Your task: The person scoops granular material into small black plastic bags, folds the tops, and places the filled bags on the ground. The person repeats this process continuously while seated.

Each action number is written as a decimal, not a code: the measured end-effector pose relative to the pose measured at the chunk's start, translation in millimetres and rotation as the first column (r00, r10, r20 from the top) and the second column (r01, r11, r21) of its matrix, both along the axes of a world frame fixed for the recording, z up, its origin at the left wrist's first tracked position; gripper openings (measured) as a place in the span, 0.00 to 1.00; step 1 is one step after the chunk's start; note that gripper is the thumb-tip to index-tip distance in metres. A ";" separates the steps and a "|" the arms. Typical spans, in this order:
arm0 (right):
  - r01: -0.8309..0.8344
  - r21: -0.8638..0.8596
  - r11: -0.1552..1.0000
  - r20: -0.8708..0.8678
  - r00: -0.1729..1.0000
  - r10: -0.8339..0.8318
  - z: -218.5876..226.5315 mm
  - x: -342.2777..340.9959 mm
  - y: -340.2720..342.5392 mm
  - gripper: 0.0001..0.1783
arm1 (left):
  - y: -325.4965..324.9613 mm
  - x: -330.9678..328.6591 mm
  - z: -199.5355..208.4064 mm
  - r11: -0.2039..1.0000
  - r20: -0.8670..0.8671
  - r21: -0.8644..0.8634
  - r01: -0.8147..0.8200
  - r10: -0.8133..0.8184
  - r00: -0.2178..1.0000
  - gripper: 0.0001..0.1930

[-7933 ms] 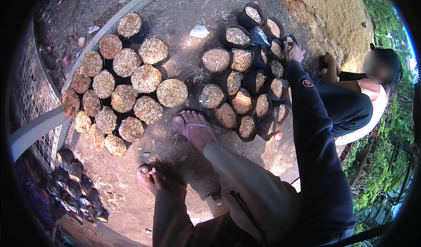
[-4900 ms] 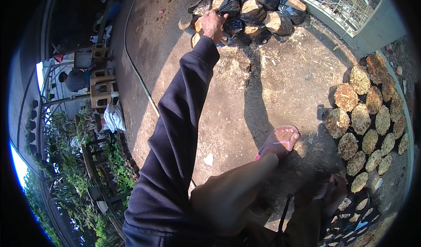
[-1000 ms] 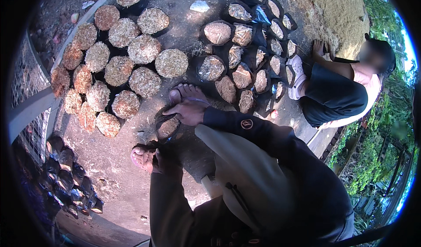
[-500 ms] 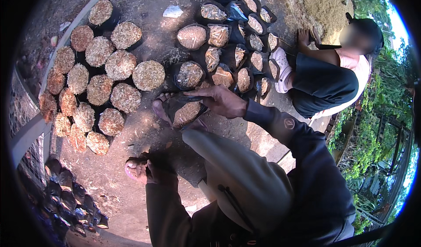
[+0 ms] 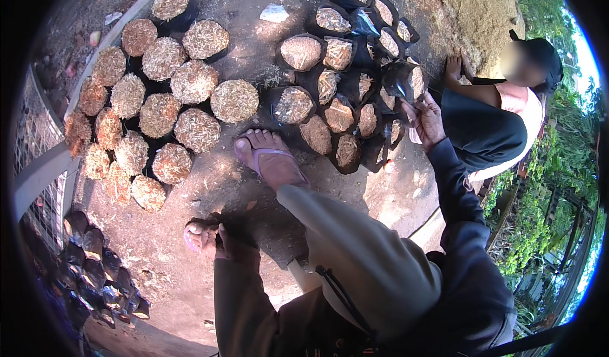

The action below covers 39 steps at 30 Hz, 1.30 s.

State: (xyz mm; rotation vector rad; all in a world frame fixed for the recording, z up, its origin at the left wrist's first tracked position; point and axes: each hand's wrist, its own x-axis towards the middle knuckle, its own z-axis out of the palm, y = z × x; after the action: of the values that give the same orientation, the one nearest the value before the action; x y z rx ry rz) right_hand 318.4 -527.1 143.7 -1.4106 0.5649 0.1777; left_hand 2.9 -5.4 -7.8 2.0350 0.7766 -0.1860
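Note:
My right hand (image 5: 426, 121) reaches out to the right with its fingers closed on the rim of a black plastic grow bag (image 5: 399, 80). That bag is tilted and holds pale shavings. It is at the right side of a cluster of similar filled bags (image 5: 339, 115) on the ground. Low at the left, my left hand (image 5: 233, 241) hangs in dark shadow beside my sandalled left foot (image 5: 202, 238). Its fingers are mostly hidden there. My right foot (image 5: 269, 154), in a pink sandal, stands between the cluster and another group of bags.
Several packed bags with straw-coloured tops (image 5: 158, 116) stand at the left by a metal frame (image 5: 41, 176). Dark bags (image 5: 101, 271) crowd the lower left. A person (image 5: 488, 116) squats at the right near a heap of shavings (image 5: 482, 8). A pale scrap (image 5: 274, 13) lies beyond.
My right hand has left the bag by my right foot and moved away to the right, onto another bag's rim. The first bag now stands among the cluster. The view has shifted slightly.

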 end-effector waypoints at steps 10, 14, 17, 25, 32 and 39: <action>0.095 -0.113 0.989 -0.022 0.995 -0.098 -55.1 42.4 -49.4 0.23 | -1.0 -4.5 -0.7 1.000 -0.008 0.001 -0.014 0.014 1.000 0.08; 0.144 -0.102 0.984 -0.014 0.989 -0.147 -75.0 45.9 -51.6 0.13 | -1.7 -5.4 -1.4 1.000 -0.005 -0.002 -0.018 0.018 1.000 0.08; 0.137 -0.111 0.984 0.017 0.991 -0.136 -81.1 49.6 -55.2 0.11 | -3.4 -6.1 -1.5 1.000 -0.004 -0.003 -0.017 0.017 1.000 0.08; 0.150 -0.143 0.978 0.012 0.989 -0.150 -79.8 50.7 -43.4 0.08 | -7.4 -4.6 0.4 1.000 0.008 -0.002 -0.024 0.024 1.000 0.08; 0.181 -0.183 0.966 -0.023 0.982 -0.188 -66.3 51.6 -44.9 0.05 | -5.6 -8.8 4.1 0.999 0.005 0.010 -0.038 0.038 0.999 0.08; 0.114 -0.186 0.976 0.038 0.993 -0.109 -77.2 52.3 -50.2 0.06 | -5.8 -8.9 2.6 0.999 0.004 0.007 -0.041 0.041 0.999 0.08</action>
State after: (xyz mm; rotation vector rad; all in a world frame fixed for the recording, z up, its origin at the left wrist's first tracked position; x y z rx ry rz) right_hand 370.7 -577.3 66.5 -1.5575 0.6491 0.0144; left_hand -5.9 -11.2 -5.2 2.0236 0.8169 -0.1567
